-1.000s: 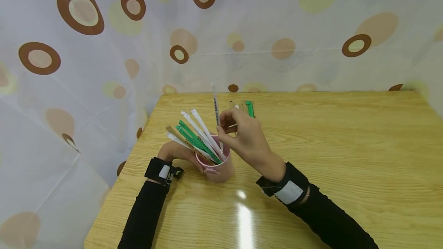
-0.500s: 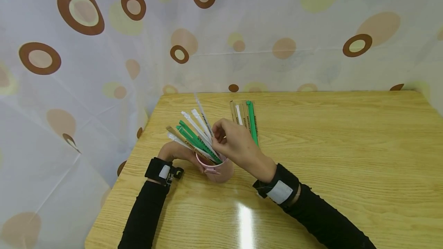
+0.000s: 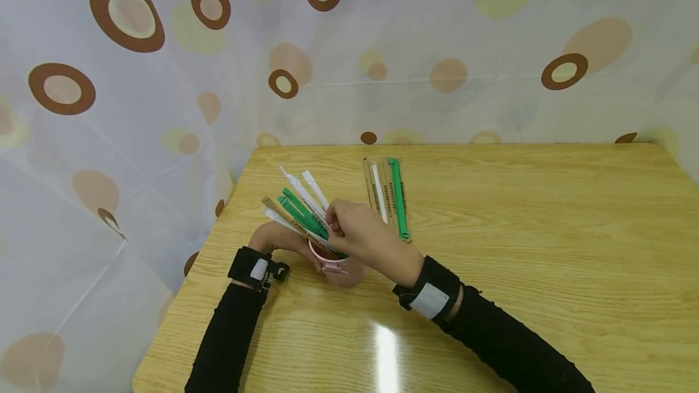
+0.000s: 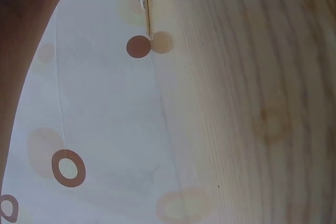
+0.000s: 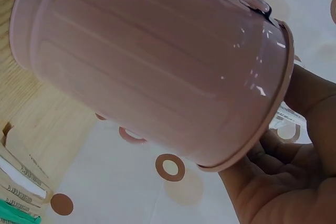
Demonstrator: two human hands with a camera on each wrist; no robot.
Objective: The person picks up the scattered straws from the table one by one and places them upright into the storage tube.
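A pink ribbed metal bucket point(image 3: 349, 275) with a small side handle stands on the table, holding several paper-wrapped straws that lean left. My left hand point(image 3: 281, 240) holds the bucket from its left side; its far fingers are hidden. Over the rim, my right hand point(image 3: 366, 238) pinches a white-wrapped straw point(image 3: 299, 187), which slants up to the left among the others. Green straws point(image 3: 297, 211) and a brown straw point(image 3: 284, 217) sit beside it. In the right wrist view, my right hand point(image 5: 310, 182) is at the bucket's rim, with printed white wrapping point(image 5: 286, 114) behind the fingers.
Behind the right hand, a row of wrapped straws lies flat on the wooden table point(image 3: 519, 259): brown ones, a white one point(image 3: 379, 193) and a green one point(image 3: 398, 199). A curtain point(image 3: 415, 102) with printed circles hangs along the table's back and left.
My right hand has moved left and down over the bucket, and the white-wrapped straw has gone from upright to leaning left and lower. The left hand and bucket have stayed put.
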